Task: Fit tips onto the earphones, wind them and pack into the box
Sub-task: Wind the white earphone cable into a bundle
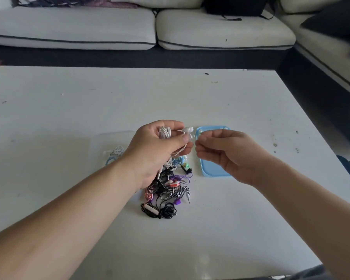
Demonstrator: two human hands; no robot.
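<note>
My left hand (160,152) grips the white earphones (165,133) above the counter (251,219). My right hand (228,154) curls its fingers (203,147) just right of them, partly hiding the blue box (212,170); whether they pinch a tip, I cannot tell.

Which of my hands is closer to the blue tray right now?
Right. The right hand hovers over the blue tray, covering part of it; the left hand is off to the tray's left, gripping the white earphones.

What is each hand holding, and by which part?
Left hand grips the white wired earphones by their bunched cable; whether the right hand pinches anything cannot be told.
</note>
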